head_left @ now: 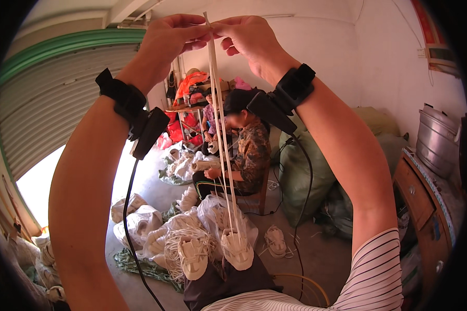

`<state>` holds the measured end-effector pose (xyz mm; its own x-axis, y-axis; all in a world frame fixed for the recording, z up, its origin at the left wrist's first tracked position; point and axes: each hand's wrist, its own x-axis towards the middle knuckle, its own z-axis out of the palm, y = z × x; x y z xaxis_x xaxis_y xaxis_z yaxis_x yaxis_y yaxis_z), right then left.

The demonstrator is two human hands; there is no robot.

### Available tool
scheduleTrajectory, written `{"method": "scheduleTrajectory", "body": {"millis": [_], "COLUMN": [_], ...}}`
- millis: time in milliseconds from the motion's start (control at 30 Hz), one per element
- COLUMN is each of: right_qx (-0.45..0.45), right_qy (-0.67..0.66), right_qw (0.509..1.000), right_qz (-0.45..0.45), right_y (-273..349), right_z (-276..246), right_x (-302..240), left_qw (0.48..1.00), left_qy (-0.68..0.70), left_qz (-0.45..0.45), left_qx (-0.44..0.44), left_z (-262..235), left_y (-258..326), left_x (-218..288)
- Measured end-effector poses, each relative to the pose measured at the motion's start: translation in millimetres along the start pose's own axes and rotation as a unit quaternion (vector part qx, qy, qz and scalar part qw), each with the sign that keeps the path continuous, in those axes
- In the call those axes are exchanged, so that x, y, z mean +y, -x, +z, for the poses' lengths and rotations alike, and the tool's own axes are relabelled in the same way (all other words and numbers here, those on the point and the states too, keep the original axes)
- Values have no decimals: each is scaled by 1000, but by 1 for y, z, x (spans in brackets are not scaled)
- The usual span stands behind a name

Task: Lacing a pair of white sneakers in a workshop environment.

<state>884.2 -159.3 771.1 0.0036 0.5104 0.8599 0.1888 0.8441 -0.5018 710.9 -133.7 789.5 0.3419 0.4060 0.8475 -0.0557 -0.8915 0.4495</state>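
High in front of me, my left hand point(177, 35) and my right hand point(250, 42) meet, both pinching the raised ends of a pale shoelace point(214, 62). The strands run down, taut and nearly parallel, into a cream-white sneaker point(237, 252) resting on my dark-trousered lap. Beside it on the left sits a matching sneaker point(193, 257), its lace crossed over the front. A bundle of loose white laces point(172, 246) lies against that one. Each wrist wears a black strap with a cabled device.
A lone sneaker point(275, 241) lies on the floor to the right. Bagged shoes point(142, 225) are heaped at left. A seated co-worker point(251, 142) handles pale material ahead; another person sits behind. Large green sacks point(308, 171), a wooden cabinet point(417, 202) and a metal pot point(437, 137) stand right.
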Motion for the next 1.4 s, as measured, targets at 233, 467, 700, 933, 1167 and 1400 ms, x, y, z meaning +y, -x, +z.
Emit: {"method": "scheduleTrajectory", "body": {"millis": [233, 467, 700, 933, 1167, 1400], "right_qx": [16, 4, 9, 36, 43, 41], "right_qy": [-32, -23, 114, 136, 143, 144], "right_qw": [999, 998, 989, 981, 981, 981], "right_qz": [-40, -67, -92, -131, -121, -121], "right_y": [-1, 4, 6, -2, 1, 0], "right_z": [0, -2, -3, -6, -6, -5], "right_x": [4, 10, 14, 32, 35, 40], "left_qw": [999, 999, 998, 993, 992, 990], "left_qy": [15, 20, 25, 62, 75, 89], "left_qz": [-12, -23, -49, -93, -99, -96], "left_qx": [-38, -26, -11, -30, -32, -47], "left_z": [-3, 0, 1, 11, 11, 7], "left_y": [-4, -3, -2, 1, 0, -3], "left_x": [-5, -10, -10, -12, -21, -29]}}
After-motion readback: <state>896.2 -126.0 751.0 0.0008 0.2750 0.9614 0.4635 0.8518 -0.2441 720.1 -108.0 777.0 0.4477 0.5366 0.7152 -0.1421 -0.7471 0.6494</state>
